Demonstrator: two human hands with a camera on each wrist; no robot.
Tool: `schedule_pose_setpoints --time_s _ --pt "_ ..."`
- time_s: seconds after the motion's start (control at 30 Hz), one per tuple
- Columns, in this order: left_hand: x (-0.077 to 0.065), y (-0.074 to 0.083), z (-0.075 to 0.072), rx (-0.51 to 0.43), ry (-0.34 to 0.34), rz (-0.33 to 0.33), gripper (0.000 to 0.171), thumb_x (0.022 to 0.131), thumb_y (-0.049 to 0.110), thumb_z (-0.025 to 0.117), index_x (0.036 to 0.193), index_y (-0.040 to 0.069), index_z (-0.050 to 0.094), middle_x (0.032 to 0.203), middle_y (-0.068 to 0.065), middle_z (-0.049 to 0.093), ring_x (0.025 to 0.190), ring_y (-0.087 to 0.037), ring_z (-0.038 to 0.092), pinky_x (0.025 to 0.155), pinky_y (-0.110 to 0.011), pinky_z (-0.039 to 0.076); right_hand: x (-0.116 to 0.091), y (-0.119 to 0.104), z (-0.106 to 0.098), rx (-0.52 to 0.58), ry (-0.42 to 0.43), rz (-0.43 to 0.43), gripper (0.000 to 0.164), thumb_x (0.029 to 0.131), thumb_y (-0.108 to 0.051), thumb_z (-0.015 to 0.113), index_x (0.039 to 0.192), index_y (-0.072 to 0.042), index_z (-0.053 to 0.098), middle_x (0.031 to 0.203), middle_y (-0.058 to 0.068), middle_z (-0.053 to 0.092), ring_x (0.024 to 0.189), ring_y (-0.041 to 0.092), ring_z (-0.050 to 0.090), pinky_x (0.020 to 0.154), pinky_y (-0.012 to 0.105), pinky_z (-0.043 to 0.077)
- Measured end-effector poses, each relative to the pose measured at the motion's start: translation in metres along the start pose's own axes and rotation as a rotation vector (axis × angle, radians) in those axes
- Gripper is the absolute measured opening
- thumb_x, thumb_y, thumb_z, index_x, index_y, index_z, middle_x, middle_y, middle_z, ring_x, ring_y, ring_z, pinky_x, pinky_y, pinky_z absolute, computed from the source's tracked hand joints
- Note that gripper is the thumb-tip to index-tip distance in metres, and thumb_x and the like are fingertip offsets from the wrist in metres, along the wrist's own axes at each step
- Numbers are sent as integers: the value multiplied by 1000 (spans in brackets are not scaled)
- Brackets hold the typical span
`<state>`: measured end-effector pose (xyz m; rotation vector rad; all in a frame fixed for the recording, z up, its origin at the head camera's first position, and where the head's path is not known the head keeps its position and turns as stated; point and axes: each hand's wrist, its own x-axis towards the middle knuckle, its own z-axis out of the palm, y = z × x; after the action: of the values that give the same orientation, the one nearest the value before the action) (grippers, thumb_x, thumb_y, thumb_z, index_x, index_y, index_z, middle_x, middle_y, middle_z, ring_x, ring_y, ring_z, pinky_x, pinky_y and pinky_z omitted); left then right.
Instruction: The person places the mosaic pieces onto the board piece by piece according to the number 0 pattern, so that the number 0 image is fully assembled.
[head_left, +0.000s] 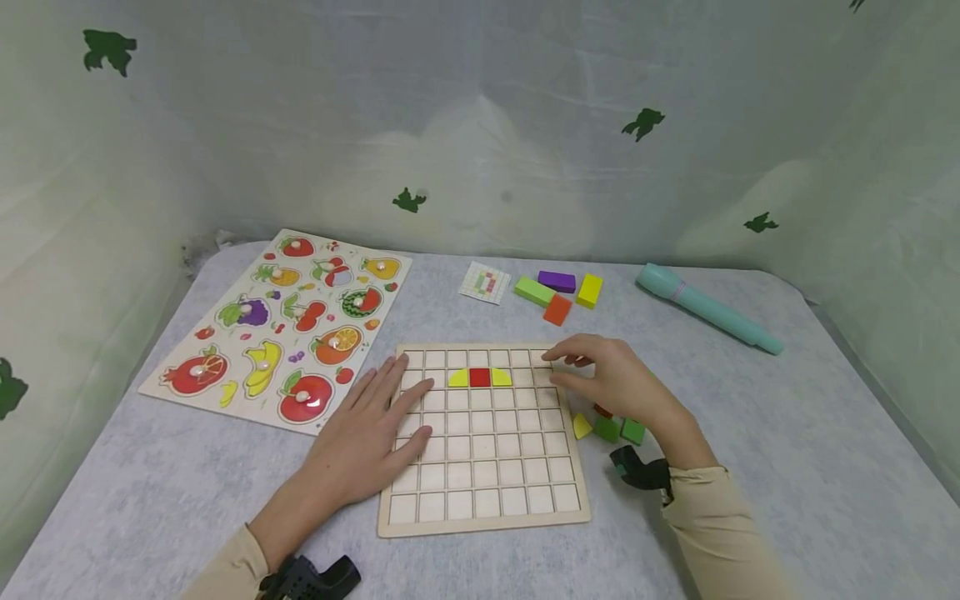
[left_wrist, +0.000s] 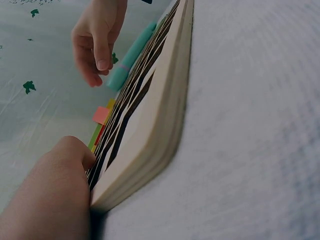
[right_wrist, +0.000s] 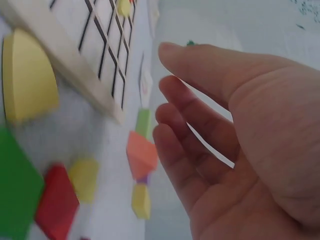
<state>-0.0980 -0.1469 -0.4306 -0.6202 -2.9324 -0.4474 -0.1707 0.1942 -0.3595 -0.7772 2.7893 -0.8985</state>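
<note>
My left hand point(head_left: 360, 437) lies with spread, straight fingers over the left side of a wooden grid board point(head_left: 483, 527). In the board's upper rows a red square block point(head_left: 480, 378) sits between two yellow curved-edge blocks point(head_left: 458, 379). Over the board's upper right corner hovers my right hand point(head_left: 611, 379), its fingers loosely bent. Nothing shows between that thumb and fingers in the right wrist view. Under and beside this hand lie green blocks point(head_left: 633, 432), a yellow block point(head_left: 582, 426) and a red block point(right_wrist: 57, 202), partly hidden in the head view.
A fruit puzzle board point(head_left: 243, 333) lies at the left, partly behind my left hand. Behind the grid board are a small pattern card point(head_left: 485, 282) and light green point(head_left: 534, 291), purple point(head_left: 557, 281), orange point(head_left: 557, 310) and yellow blocks point(head_left: 589, 291). A teal tube-shaped case point(head_left: 708, 308) lies far right.
</note>
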Motion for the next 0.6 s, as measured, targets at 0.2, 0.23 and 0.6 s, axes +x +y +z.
schedule_pose_setpoints --time_s 0.2,0.23,0.6 --pt "0 0 0 -5 -3 -2 64 100 53 54 155 20 48 171 -16 23 159 -32 18 129 -50 16 -8 18 -13 5 -42 28 30 93 -17 78 122 -12 74 119 0 73 105 20 65 97 45 58" --pt "0 -1 0 -4 -4 -2 64 100 53 54 155 20 48 171 -16 23 159 -32 18 129 -50 16 -9 21 -15 6 -44 30 30 93 -17 78 122 -13 74 119 -1 73 105 20 65 97 45 58" --pt "0 -1 0 0 -1 -3 65 99 53 55 154 20 49 170 -16 24 159 -33 19 129 -51 17 -26 47 -37 53 -96 181 32 95 -25 76 126 -16 72 127 6 69 112 27 65 93 42 61"
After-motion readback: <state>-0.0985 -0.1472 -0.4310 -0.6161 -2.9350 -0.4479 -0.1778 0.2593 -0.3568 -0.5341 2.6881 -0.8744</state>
